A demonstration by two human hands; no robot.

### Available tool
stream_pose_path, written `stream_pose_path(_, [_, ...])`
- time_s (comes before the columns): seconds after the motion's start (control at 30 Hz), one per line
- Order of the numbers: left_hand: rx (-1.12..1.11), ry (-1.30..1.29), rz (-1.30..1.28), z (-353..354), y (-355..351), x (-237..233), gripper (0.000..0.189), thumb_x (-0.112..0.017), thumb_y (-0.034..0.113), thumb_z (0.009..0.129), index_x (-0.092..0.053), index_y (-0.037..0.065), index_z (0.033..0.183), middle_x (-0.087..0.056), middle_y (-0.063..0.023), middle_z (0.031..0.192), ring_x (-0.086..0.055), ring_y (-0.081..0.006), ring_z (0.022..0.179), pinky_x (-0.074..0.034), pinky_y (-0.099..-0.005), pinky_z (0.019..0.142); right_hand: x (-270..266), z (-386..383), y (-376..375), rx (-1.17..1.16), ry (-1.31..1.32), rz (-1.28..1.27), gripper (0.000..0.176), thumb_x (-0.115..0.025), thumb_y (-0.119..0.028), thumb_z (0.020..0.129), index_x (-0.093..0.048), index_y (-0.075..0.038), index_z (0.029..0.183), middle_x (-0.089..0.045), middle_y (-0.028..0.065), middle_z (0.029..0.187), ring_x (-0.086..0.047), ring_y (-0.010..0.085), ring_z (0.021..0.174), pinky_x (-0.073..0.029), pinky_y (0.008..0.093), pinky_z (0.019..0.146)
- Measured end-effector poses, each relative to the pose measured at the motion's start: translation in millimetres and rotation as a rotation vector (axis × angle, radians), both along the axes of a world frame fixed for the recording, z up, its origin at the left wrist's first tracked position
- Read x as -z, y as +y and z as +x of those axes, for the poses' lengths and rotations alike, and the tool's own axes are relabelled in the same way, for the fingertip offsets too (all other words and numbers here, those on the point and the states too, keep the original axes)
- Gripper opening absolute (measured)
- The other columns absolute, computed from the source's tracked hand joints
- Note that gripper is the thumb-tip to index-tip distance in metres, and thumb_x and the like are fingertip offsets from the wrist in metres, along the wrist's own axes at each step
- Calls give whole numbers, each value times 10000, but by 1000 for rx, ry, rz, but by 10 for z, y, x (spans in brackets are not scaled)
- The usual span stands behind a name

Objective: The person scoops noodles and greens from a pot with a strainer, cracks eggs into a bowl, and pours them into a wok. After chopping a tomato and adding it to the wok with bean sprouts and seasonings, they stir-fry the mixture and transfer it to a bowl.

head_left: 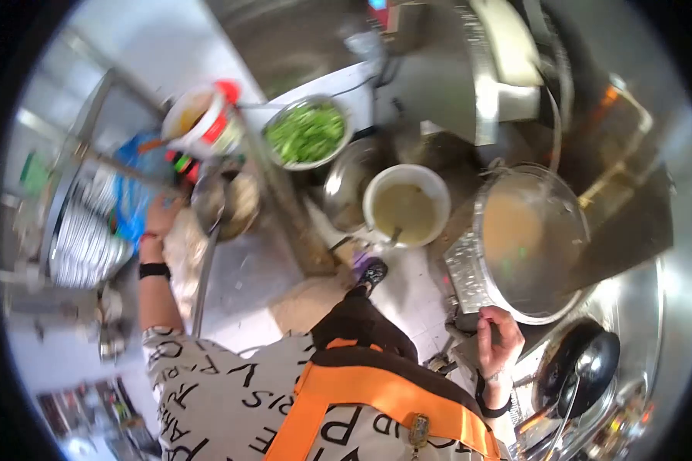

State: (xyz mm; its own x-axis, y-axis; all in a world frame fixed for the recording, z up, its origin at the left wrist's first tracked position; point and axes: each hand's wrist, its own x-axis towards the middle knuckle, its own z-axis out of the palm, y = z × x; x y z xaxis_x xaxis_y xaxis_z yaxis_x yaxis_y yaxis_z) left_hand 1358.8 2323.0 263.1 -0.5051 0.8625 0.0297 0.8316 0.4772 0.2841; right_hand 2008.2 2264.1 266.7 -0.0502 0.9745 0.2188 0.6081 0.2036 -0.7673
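Steel counter (257, 269) blurs; left hand (162, 216) beside crinkled blue plastic bag (136, 183), grip indeterminable; right hand (500, 342) hangs loosely open near round pot (524, 313).

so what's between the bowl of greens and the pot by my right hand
In the head view, a white tub of murky liquid, plus a shiny metal lid or bowl nearer the greens.

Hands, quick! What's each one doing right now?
Left hand: beside the blue plastic; too blurry to tell its grip.
Right hand: loosely open, nothing seen in it.
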Motion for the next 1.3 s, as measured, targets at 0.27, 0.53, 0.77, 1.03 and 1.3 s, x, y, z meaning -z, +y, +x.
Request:
stream_pose_path(0.27, [167, -453, -579, -347, -1343, 944, 558, -426, 539, 847, -582, 20, 977, -628, -135, 894, -604, -275, 812, -449, -410, 784, 220, -572, -132, -188, -21, -96, 138, -574, 42, 777, -603, 17, 909, -620, 129, 856, -601, 186, 752, -473, 269, 698])
stream_pose_path(0.53, [-329, -1552, -13, 604, -1450, 963, 94, -518, 107, 868, -469, 67, 937, -445, 0, 593, -408, -78, 396, -351, -230, 349, 227, -1272, -165, -373, 16, -93, 197, -627, 29, 714, -611, -3, 907, -617, 149, 859, -601, 299, 797, -487, 342, 698])
stream_pose_path(0.77, [365, -1076, -155, 1373, -779, -84, 215, -440, 99, 905, -432, 41, 1112, -411, 36, 580, -377, -44, 419, -321, -190, 378, 314, -1148, -488, -251, -22, -99, 169, -627, -27, 733, -609, -17, 900, -619, 147, 858, -602, 313, 790, -501, 363, 684])
stream_pose_path(1.03, [1196, -779, -95, 3925, 585, 900, 404, -563, 73, 799, -407, 23, 1168, -562, -178, 806, -574, -312, 711, -461, -409, 601, 340, -880, -1544, 227, -121, -192, 124, -617, -27, 738, -608, -16, 862, -621, 135, 835, -604, 306, 777, -503, 364, 683])
stream_pose_path(1.3, [1447, -181, -288, 5176, 733, 1522, 423, -507, 0, 764, -405, 0, 1175, -536, -268, 1012, -545, -410, 941, -461, -462, 787, 393, -1080, -2754, 804, -54, -448, 146, -606, -14, 732, -625, -2, 875, -622, 147, 818, -612, 314, 742, -498, 359, 664])
